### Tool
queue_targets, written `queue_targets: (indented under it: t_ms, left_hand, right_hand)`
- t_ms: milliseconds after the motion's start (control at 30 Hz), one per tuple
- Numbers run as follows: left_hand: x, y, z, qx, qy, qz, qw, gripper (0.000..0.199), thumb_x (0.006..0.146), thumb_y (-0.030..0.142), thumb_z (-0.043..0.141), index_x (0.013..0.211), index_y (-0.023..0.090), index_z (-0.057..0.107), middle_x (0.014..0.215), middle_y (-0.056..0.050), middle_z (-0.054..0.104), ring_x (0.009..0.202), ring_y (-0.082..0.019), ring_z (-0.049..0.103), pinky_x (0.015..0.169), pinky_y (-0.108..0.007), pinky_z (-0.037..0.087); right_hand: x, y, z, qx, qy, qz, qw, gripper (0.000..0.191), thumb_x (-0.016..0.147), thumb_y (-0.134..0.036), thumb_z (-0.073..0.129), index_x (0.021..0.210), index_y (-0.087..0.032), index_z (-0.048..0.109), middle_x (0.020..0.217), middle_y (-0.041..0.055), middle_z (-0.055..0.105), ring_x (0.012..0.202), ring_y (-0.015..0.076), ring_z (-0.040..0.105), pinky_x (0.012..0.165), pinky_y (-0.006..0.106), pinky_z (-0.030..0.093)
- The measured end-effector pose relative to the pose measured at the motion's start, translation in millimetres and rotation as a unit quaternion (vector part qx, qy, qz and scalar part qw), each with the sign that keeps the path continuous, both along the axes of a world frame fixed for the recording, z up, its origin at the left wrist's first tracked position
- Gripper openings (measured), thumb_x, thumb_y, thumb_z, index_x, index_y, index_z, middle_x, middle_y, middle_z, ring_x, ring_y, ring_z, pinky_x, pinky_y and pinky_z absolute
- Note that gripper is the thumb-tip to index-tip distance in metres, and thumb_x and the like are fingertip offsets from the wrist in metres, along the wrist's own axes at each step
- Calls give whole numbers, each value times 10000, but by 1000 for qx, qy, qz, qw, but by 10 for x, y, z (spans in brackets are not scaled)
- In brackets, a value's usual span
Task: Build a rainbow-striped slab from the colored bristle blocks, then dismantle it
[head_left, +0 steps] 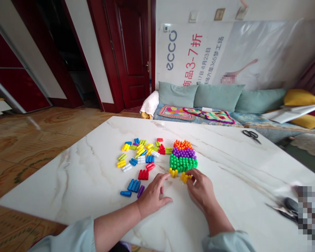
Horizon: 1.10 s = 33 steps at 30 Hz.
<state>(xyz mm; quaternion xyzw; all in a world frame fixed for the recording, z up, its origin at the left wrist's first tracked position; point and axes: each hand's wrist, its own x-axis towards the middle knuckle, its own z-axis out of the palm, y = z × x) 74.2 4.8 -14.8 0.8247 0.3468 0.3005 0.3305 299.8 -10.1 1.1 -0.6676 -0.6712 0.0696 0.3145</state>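
Observation:
My left hand (154, 194) rests low over the table with its thumb spread from the fingers. Its fingertips are at the edge of a small yellow bead cluster (173, 172); nothing shows in its grasp. Fingers and thumb of my right hand (201, 189) are closed on another yellow bead cluster (185, 177), partly covered by the fingertips. Directly beyond them lies a block of round knobs in bands: green (183, 163), purple (183, 152) and orange (182, 144). Left of the block are scattered peg-like plastic pieces, including red (143, 174), blue (134, 185) and purple (140, 191).
The white marble-patterned table (94, 175) fills the foreground. Black scissors (251, 135) lie at its far right, and a second black-handled pair (286, 209) lies near right beside a blurred patch. A sofa with green cushions (217, 98) stands behind the table.

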Motion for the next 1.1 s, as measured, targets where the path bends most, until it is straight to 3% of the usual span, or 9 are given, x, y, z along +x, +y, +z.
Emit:
queue_targets:
  t_ms: [167, 267, 400, 600, 867, 1000, 1100]
  left_hand:
    - [5, 0, -6, 2, 0, 0, 1000, 798, 695, 91, 718, 1352, 286, 311, 1126, -18, 480, 700, -95, 498, 737, -299, 513]
    - [6, 3, -13, -1, 2, -2, 1000, 789, 699, 97, 717, 1354, 283, 317, 1135, -25, 478, 700, -98, 502, 732, -301, 513]
    - [1, 5, -28, 1, 1, -9, 1000, 743, 708, 98, 714, 1331, 279, 351, 1189, -38, 472, 698, -98, 501, 741, -306, 513]
    - [-5, -3, -40, 0, 1, -13, 1000, 728, 700, 75, 712, 1312, 283, 378, 1205, -29, 468, 693, -93, 495, 770, -311, 513]
    - [-6, 12, -68, 0, -10, -17, 1000, 731, 707, 63, 699, 1320, 294, 376, 1218, -27, 460, 685, -88, 497, 790, -312, 512]
    - [-4, 17, -76, 3, -9, -20, 1000, 697, 713, 70, 696, 1305, 280, 392, 1223, -37, 459, 679, -87, 498, 787, -313, 510]
    - [-1, 22, -65, 10, -5, -20, 1000, 665, 711, 76, 695, 1284, 261, 414, 1212, -45, 468, 674, -89, 494, 774, -308, 509]
  right_hand:
    - [-49, -26, 15, 45, 28, -6, 999, 306, 743, -144, 450, 996, -219, 606, 990, 17, 647, 628, 116, 560, 589, 234, 397]
    - [-41, -61, 54, 62, 30, -38, 997, 198, 709, -161, 481, 863, -212, 595, 846, -8, 633, 607, 115, 545, 573, 231, 374]
    - [-62, -73, 68, 3, 9, -4, 1000, 136, 687, -142, 477, 675, -213, 592, 693, -31, 616, 596, 116, 536, 580, 229, 347]
    - [-107, -53, 33, -31, -11, -1, 999, 212, 725, -150, 482, 755, -242, 671, 825, -32, 682, 630, 114, 562, 602, 228, 343]
    - [-104, -44, 7, -40, -15, -13, 999, 205, 732, -145, 484, 765, -242, 662, 832, -33, 675, 648, 117, 562, 607, 227, 333]
    - [-159, -59, -11, -29, -7, -18, 999, 170, 803, -214, 482, 722, -216, 631, 702, -15, 634, 605, 121, 531, 581, 232, 309]
    - [-246, -79, -7, -39, 2, 35, 999, 226, 841, -249, 466, 652, -198, 577, 567, -21, 555, 533, 110, 465, 554, 232, 287]
